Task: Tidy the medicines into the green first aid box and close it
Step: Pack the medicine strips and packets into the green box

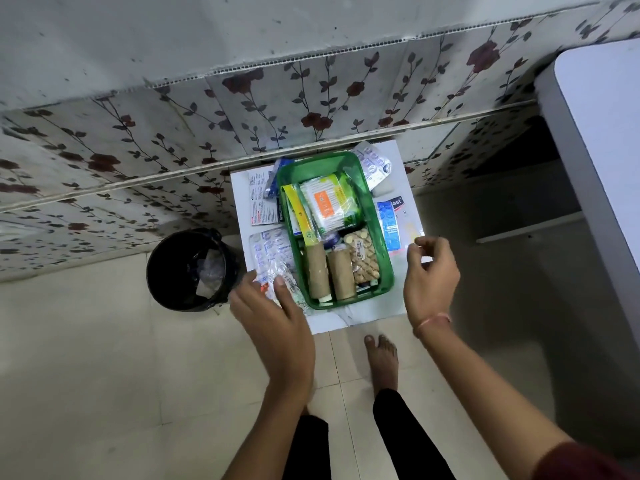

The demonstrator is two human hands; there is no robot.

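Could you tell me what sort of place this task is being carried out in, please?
Probably a room in a home rather than a clinic: the floor is tiled, the wall has rose-patterned tiles, a black bin stands by a small white table, and the person's bare foot shows.

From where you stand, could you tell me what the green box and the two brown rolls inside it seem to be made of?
The green box looks like moulded plastic: glossy, slightly translucent walls with a rounded rim. The two brown rolls look like matte paper or crepe bandage, dull tan with no shine; which one, I cannot tell.
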